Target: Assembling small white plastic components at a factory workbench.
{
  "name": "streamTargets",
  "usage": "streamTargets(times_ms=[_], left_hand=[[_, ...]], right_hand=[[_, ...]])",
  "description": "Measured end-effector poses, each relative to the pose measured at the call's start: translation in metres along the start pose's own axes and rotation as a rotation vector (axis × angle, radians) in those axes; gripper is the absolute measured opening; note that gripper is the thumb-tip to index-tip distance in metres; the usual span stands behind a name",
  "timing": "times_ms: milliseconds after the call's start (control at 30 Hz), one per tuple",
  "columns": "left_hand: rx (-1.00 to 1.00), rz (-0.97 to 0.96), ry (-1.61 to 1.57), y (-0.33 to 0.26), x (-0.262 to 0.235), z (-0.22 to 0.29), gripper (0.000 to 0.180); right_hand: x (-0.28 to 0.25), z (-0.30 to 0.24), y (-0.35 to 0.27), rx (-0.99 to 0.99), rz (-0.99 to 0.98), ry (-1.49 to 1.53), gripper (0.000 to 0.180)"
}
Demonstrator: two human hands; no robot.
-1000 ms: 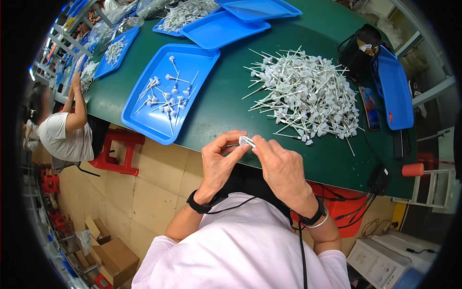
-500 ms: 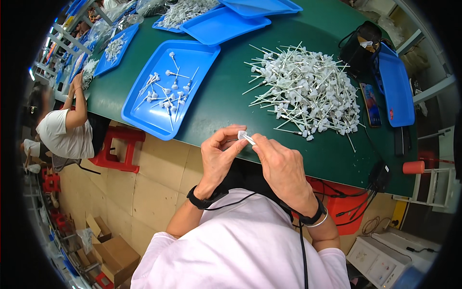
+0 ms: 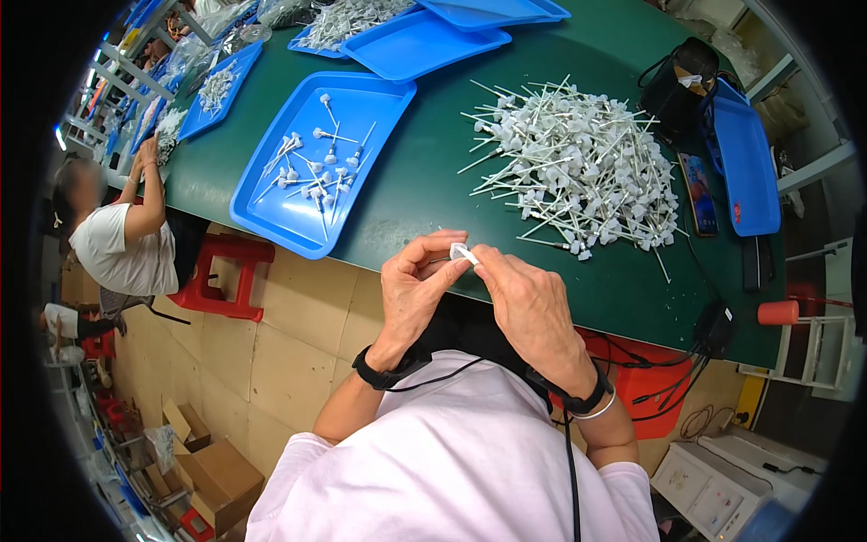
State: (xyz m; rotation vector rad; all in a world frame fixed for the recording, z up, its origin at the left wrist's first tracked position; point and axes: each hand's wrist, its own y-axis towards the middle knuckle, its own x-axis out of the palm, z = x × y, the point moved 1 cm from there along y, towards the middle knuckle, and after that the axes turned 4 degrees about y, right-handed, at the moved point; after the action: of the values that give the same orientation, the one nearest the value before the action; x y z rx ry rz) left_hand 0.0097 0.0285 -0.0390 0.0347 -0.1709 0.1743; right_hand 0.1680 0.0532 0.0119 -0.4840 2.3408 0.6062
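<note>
Together, left hand [image 3: 414,291] and right hand [image 3: 533,307] pinch a small white part [image 3: 462,253] between fingertips.

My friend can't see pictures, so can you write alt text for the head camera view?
Two hands, the left hand and right hand, pinch one small white part together at the edge of a green table. Behind lie a pile of white stick parts and a blue tray holding a few more.
</note>
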Motion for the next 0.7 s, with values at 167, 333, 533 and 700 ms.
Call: streamTargets(times_ms=[167, 333, 533, 700], left_hand=[[-0.007, -0.002, -0.002, 0.0, 0.0, 0.0, 0.023], [0.083, -0.012, 0.129, 0.001, 0.001, 0.003, 0.027], [0.169, -0.029, 0.381, -0.001, -0.007, 0.004, 0.029], [-0.078, -0.079, 0.099, -0.004, -0.003, 0.005, 0.027]], right_hand=[[0.0, 0.0, -0.001, 0.004, -0.002, -0.002, 0.013], [0.0, 0.004, -0.001, -0.008, 0.009, 0.01, 0.013], [-0.005, 0.005, 0.0, -0.007, 0.001, 0.029, 0.011], [-0.005, 0.006, 0.001, -0.004, -0.024, 0.055, 0.011]])
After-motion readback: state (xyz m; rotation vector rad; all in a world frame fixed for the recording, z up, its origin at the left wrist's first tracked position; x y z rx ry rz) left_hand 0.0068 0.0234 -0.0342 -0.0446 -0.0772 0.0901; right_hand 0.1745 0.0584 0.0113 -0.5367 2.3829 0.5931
